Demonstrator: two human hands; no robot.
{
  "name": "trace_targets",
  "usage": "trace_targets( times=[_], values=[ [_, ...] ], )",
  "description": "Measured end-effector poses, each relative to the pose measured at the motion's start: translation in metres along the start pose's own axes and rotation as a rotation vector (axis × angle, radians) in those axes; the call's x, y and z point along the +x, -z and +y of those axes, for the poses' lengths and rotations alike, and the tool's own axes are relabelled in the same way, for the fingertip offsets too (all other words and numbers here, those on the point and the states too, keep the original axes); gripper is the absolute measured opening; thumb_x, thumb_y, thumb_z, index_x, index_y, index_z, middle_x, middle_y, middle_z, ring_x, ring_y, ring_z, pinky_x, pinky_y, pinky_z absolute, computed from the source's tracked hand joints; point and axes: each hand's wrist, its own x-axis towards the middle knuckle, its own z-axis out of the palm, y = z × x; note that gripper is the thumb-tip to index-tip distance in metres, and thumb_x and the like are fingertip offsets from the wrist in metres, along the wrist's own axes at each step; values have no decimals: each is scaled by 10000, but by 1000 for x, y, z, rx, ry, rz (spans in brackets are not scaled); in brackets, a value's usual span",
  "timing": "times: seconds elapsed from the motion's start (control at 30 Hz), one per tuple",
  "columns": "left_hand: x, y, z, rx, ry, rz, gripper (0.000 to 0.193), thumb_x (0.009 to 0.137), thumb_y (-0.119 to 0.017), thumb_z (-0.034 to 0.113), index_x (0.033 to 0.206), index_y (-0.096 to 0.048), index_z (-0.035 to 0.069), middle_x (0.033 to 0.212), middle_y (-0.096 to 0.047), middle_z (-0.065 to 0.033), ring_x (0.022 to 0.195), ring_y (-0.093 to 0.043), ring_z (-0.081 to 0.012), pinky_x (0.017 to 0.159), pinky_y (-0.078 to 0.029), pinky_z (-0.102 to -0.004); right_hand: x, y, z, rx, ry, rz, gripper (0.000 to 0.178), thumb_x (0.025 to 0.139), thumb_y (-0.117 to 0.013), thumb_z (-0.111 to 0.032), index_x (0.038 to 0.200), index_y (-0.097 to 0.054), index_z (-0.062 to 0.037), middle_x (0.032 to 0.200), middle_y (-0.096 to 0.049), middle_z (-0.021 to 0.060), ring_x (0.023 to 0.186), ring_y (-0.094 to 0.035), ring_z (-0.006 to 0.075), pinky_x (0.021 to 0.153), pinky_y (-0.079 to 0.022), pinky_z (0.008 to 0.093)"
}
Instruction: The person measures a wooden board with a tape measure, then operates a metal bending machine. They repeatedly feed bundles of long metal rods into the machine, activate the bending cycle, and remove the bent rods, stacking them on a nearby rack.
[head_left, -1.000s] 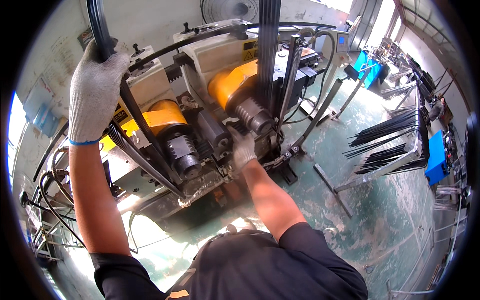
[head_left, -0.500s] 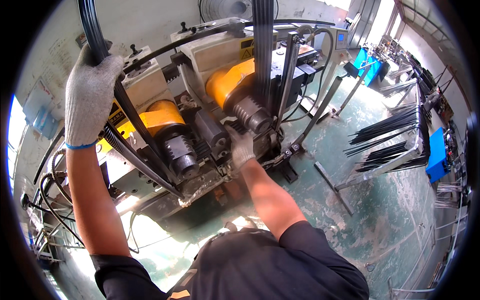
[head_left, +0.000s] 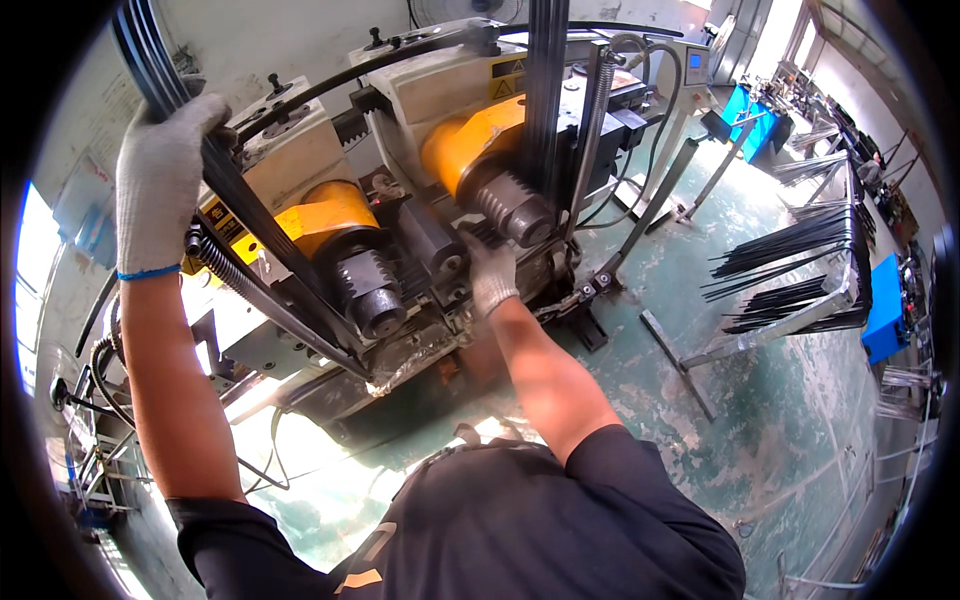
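At upper left, my left hand [head_left: 165, 175], in a light knitted glove with a blue cuff edge, is closed around a bundle of long black rods [head_left: 262, 232]. The rods slope down to the machine's near-left roller [head_left: 368, 290]. My right hand [head_left: 492, 275], gloved too, reaches in at the machine's middle, beside a dark block [head_left: 432, 238] and below the right ridged roller [head_left: 515, 208]. Its fingers look bent, with darkened tips partly lost among dark parts; what they hold cannot be made out. A second upright bundle of black rods [head_left: 545, 90] stands behind the right roller.
Yellow housings [head_left: 465, 150] carry the rollers on a cream machine body [head_left: 425, 85]. A coil spring [head_left: 235, 270] and a metal post [head_left: 590, 130] flank it. To the right, a metal rack [head_left: 800, 315] bears black rods above a green floor [head_left: 650, 480].
The view has shifted slightly. My left hand and its rod bundle sit a little farther left and higher; my right hand stays at the same spot on the machine.
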Motion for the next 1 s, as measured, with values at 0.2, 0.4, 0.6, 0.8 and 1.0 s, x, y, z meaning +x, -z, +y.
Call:
trace_targets(
  times=[0.2, 0.4, 0.6, 0.8, 1.0],
  values=[
    [-6, 14, -8, 66, -111, -78, 338, 986, -740, 281, 1183, -745, 5, 974, -770, -102, 903, -758, -176, 891, -563, -271, -12, 8, 10, 22, -100, 7, 401, 913, -766, -74, 1276, -631, 29, 1169, -716, 79, 1005, -655, 185, 914, -505, 354],
    [-6, 32, -19, 134, -43, -167, 480, 991, -734, 360, 1272, -711, -27, 1067, -775, -152, 1058, -760, -240, 1069, -530, -377, -7, 13, 23, 46, -124, -25, 299, 932, -740, -70, 1199, -670, 45, 1109, -732, 77, 965, -650, 180, 890, -507, 355],
    [-3, 38, -22, 73, -88, -214, 457, 1008, -709, 348, 1255, -725, -36, 1141, -770, -139, 1094, -751, -242, 1034, -555, -351, -7, 12, 16, 36, -70, -70, 234, 931, -729, -68, 1130, -694, 49, 1041, -740, 76, 917, -660, 167, 851, -518, 342],
    [8, 40, -40, 20, -66, -235, 393, 986, -748, 300, 1250, -714, 12, 1081, -777, -130, 984, -778, -218, 936, -603, -327, -8, 14, 12, -49, -131, -22, 214, 902, -760, -110, 1030, -708, 53, 952, -743, 68, 857, -658, 160, 818, -517, 348],
    [-1, 55, -32, 24, 28, -281, 368, 1046, -644, 298, 1267, -716, 12, 1132, -772, -142, 1080, -749, -237, 1041, -563, -379, -14, 9, 0, -212, 7, -50, 240, 920, -758, -146, 1041, -720, 58, 979, -761, 116, 903, -692, 193, 855, -521, 366]
  ],
)
